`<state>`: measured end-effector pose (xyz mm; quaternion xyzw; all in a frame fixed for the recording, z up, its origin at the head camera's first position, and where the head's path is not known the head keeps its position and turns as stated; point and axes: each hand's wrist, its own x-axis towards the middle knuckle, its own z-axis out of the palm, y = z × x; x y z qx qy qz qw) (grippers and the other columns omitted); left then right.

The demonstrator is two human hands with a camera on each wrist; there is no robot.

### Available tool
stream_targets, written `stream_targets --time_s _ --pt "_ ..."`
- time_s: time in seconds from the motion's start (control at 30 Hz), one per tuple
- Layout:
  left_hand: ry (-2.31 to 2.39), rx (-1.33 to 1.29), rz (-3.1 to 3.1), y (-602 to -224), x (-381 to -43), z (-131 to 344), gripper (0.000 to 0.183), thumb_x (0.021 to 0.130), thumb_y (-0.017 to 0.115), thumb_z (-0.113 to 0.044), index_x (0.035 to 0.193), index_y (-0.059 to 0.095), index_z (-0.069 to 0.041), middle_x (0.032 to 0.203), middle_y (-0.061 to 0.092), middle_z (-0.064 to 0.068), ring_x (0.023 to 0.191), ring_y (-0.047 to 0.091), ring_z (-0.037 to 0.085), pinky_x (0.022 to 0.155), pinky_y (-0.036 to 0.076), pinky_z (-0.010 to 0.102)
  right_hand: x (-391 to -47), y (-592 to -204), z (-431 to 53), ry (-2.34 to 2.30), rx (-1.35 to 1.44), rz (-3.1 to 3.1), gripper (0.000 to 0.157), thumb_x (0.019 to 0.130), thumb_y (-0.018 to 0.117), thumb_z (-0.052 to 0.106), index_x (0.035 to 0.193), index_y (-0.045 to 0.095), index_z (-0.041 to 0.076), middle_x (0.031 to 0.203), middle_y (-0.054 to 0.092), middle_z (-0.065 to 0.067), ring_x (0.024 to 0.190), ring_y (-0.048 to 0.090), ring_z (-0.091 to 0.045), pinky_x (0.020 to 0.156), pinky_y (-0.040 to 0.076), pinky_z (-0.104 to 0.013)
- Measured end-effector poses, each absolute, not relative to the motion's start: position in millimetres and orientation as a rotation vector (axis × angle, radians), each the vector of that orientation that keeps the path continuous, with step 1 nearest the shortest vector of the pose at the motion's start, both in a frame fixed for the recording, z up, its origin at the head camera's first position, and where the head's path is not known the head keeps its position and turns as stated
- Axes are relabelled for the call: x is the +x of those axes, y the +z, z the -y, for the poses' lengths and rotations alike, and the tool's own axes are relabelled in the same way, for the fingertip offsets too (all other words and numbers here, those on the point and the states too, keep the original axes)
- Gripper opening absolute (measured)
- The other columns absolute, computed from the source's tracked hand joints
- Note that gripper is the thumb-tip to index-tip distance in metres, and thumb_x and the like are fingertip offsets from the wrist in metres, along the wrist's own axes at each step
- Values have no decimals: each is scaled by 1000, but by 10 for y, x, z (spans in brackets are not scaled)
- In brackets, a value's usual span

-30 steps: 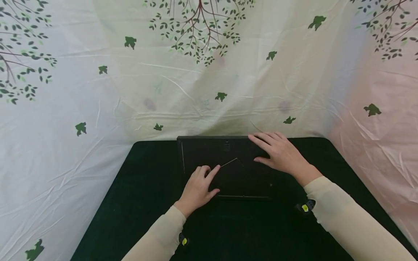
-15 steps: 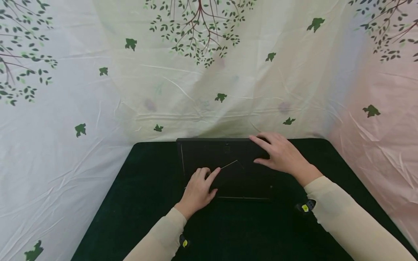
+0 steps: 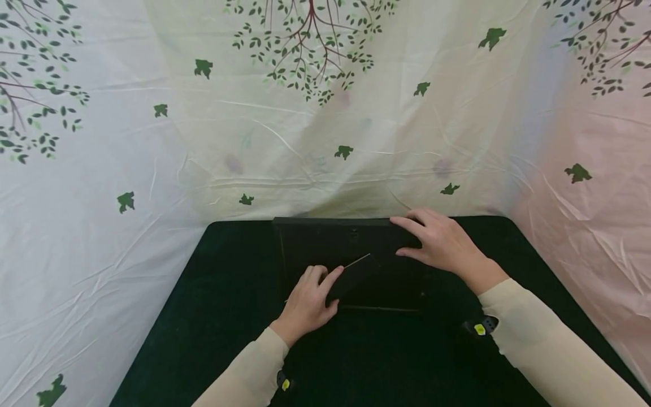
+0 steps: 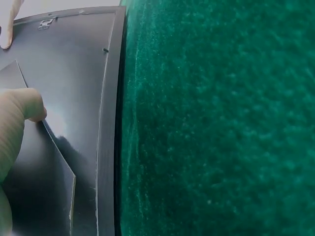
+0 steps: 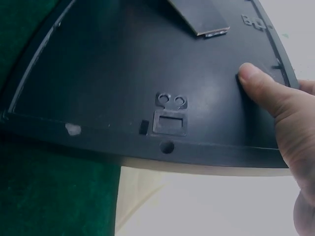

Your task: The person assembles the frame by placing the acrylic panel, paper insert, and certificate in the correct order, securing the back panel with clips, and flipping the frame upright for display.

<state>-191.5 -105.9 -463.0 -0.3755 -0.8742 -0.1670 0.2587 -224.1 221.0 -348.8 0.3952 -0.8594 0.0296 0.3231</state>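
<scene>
A black picture frame [image 3: 315, 237] leans back side toward me at the far end of the green table, with metal hangers [image 5: 170, 115] on its back. Its fold-out easel stand [image 4: 47, 167] juts from the backing. My left hand [image 3: 308, 299] holds the stand, the index fingertip bent over its edge and the thumb lower down. At the frame's upper right, my right hand [image 3: 436, 240] grips the border, thumb [image 5: 261, 86] on the backing and fingers over the top edge. The fingers behind the frame are mostly hidden in the right wrist view.
A dark green cloth [image 3: 376, 362] covers the table. Pale fabric [image 3: 305, 141] printed with trees and leaves hangs right behind the table's far edge and along both sides. Both sleeved wrists carry small black devices [image 3: 480, 326].
The frame's top edge has dropped slightly in view and its back looks darker, so its tilt has shifted a little. Both hands have moved slightly down with it, keeping the same holds.
</scene>
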Motion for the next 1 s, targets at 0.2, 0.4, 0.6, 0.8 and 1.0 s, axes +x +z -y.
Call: stream_targets --time_s 0.2,0.4,0.6,0.8,1.0 --pt "-453 -998 2348 -4583 -1949 1041 79 75 79 -26 144 41 -19 111 48 6 91 46 17 75 47 31 -2211 -3426 -2185 56 1014 2247 78 67 86 42 134 56 17 110 59 -10 82 62 -24 63 54 -38" --pt "-434 -976 2341 -4468 -2008 1023 79 75 79 -26 144 42 -19 111 48 6 90 46 17 74 46 30 -2171 -3333 -2149 89 964 2242 74 68 87 35 133 57 15 110 58 -11 79 61 -25 62 52 -39" --pt "-420 -947 2341 -4395 -2056 1005 79 75 79 -28 144 42 -17 110 48 7 92 46 19 74 46 32 -2085 -3268 -2043 100 873 2240 70 70 87 29 131 58 13 109 58 -12 82 59 -27 65 52 -40" --pt "-452 -927 2344 -4412 -2091 999 79 74 81 -27 143 43 -15 111 47 8 94 45 19 75 48 33 -1979 -3245 -1866 92 765 2249 64 72 86 23 129 59 11 108 58 -14 89 58 -30 69 53 -43" --pt "-519 -901 2375 -4464 -2126 1025 80 71 83 -25 141 45 -16 113 46 6 96 46 17 77 48 32 -1927 -3279 -1725 63 704 2270 60 75 83 18 130 59 12 108 58 -14 88 57 -31 66 52 -42"
